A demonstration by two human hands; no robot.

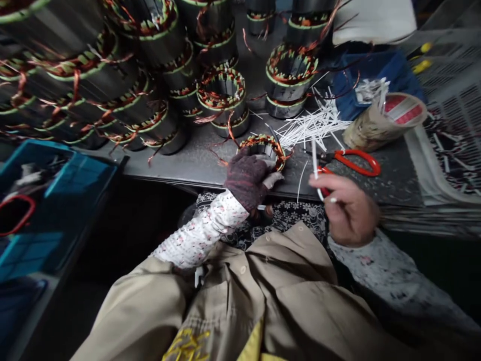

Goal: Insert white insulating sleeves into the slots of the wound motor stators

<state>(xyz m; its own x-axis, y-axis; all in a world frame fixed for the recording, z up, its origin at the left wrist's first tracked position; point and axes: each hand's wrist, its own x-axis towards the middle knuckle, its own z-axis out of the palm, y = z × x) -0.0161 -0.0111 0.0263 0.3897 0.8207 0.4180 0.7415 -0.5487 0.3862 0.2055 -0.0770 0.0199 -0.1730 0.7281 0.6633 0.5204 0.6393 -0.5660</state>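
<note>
My left hand [248, 178], in a dark knitted glove, grips the near side of a motor stator [263, 147] with copper windings that stands at the front edge of the grey bench [195, 163]. My bare right hand [347, 208] is closed in a pinch on a thin white sleeve tube [314, 165] that sticks up from the fingers. It hovers just right of the stator, above the bench edge. Red-handled scissors [355, 161] lie right behind this hand. A loose heap of white sleeve tubes [311, 125] lies beyond the stator.
Several wound stators [221, 95] are stacked across the back and left of the bench. A roll of tape [404, 108] lies on a bag at the right, beside blue cloth [376, 70]. A blue crate [56, 200] stands low at the left. A grey perforated tray [451, 100] lies far right.
</note>
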